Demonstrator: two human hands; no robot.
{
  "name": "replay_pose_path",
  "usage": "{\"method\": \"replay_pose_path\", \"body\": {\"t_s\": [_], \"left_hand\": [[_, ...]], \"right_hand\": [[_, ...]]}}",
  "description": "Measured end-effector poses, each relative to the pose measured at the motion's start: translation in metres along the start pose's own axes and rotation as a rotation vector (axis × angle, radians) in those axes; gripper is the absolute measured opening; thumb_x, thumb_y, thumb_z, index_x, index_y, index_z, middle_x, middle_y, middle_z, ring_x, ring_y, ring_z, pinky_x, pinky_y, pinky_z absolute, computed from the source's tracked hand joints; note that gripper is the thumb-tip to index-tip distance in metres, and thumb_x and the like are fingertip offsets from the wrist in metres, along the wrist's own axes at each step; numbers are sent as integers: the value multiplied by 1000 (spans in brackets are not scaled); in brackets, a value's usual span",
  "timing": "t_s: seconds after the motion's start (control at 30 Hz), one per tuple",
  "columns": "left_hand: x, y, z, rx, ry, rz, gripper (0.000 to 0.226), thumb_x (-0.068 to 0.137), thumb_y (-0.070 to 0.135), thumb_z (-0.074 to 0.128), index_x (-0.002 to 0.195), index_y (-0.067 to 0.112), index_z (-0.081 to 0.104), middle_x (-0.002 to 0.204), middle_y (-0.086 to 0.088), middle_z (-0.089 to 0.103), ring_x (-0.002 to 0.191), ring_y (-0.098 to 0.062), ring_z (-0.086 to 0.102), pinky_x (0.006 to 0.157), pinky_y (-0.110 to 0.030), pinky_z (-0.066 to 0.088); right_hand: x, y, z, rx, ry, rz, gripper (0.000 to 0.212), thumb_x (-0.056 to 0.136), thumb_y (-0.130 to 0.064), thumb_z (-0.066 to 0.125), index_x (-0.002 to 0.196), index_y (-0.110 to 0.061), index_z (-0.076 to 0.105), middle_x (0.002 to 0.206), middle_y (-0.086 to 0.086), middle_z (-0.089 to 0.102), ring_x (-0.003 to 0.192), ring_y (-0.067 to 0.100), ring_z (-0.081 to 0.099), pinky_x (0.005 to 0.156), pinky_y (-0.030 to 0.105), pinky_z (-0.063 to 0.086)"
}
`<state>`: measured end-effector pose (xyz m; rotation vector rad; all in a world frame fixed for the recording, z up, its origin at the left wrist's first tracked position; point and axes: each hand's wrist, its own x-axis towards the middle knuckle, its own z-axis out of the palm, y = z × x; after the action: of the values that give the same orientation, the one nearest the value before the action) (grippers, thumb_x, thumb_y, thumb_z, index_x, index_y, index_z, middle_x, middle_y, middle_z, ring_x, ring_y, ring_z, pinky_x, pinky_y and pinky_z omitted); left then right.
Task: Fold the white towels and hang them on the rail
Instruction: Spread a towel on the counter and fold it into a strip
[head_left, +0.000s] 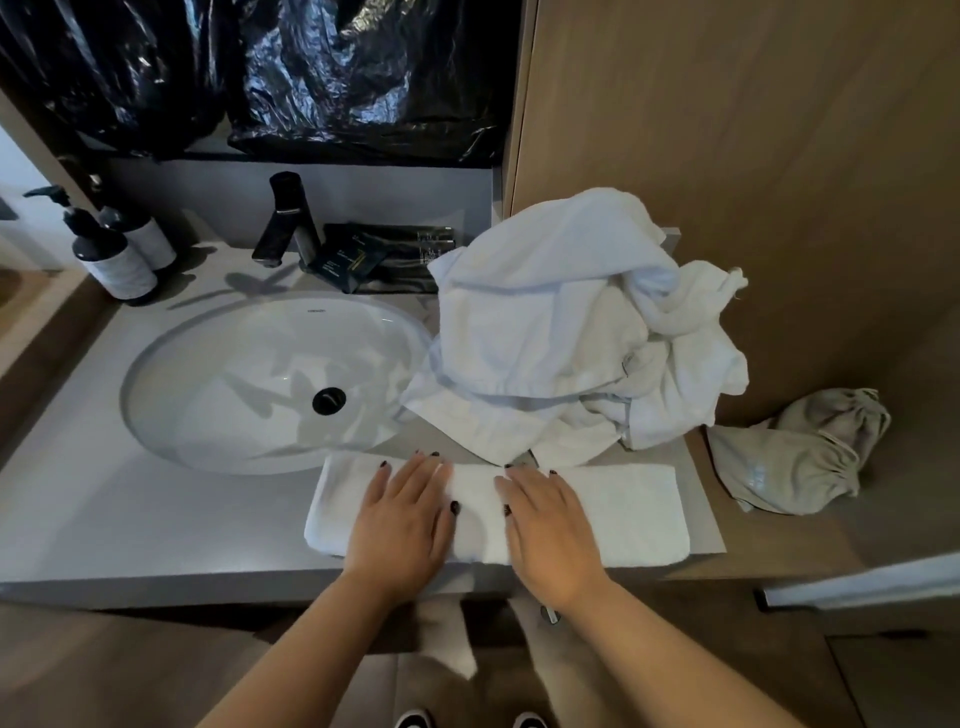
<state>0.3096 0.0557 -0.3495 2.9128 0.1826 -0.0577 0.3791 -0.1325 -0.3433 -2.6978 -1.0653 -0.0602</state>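
Folded white towel (613, 512): soft terry nap, long flat rectangle with rounded, doubled edges, lying lengthwise along the front edge of the grey countertop (156, 519), just right of the sink basin. Left hand (402, 512) and right hand (550, 525) both rest palm-down on the towel's middle section, fingers straight and slightly spread, pressing flat, nothing gripped; dark polish on nails. Behind the folded towel, touching its far edge, a heap of unfolded white towels (561, 322), crumpled, deep creases, one woven hem band visible, its left margin overhanging the basin rim. Sink basin (208, 384): glossy white oval, undermounted, round black drain at centre. Countertop matte, smooth, stone-like. Black angular faucet (291, 223) behind the basin; dark flat packets (379, 252) beside it. Two dark pump bottles (111, 254) with pale labels at far left. Beige drawstring bag (795, 452), wrinkled fabric, at right, apart from the towels. Crinkled black plastic sheeting (311, 78) above; wood-grain panel (753, 130) at right.
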Motion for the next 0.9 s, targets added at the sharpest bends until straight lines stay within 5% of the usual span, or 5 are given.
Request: {"method": "replay_pose_path", "body": {"t_s": [0.27, 0.47, 0.73, 0.9], "left_hand": [[9, -4, 7, 89, -89, -55, 96, 79, 90, 6, 157, 35, 14, 165, 0, 16, 153, -20, 1, 122, -47, -5], [4, -14, 4, 107, -56, -101, 99, 75, 94, 9, 156, 37, 19, 164, -2, 19, 153, -24, 1, 122, -53, -2], [0, -22, -3, 142, -75, -139, 100, 74, 94, 4, 155, 37, 17, 166, -4, 10, 153, -25, -7, 121, -54, -4], [-4, -31, -6, 158, -57, -132, 99, 80, 88, -1, 156, 29, 20, 165, -1, 19, 153, -20, 9, 123, -47, 5]], "right_hand": [[3, 8, 3, -136, -154, 25, 60, 93, -38, 26, 145, -18, 48, 150, 3, 47, 141, 23, 40, 115, 50, 32], [-7, 37, 11, -90, -219, 135, 69, 97, -55, 8, 157, -21, 13, 164, -3, 11, 151, 15, -1, 123, 41, -1], [-34, 74, -2, -140, -191, 320, 83, 92, -67, 0, 157, -17, 12, 164, 1, 13, 151, 15, -2, 122, 40, -8], [-33, 68, -3, -118, -144, 416, 76, 94, -61, 8, 155, -20, 25, 162, 6, 21, 151, 22, 7, 121, 51, -4]]}}
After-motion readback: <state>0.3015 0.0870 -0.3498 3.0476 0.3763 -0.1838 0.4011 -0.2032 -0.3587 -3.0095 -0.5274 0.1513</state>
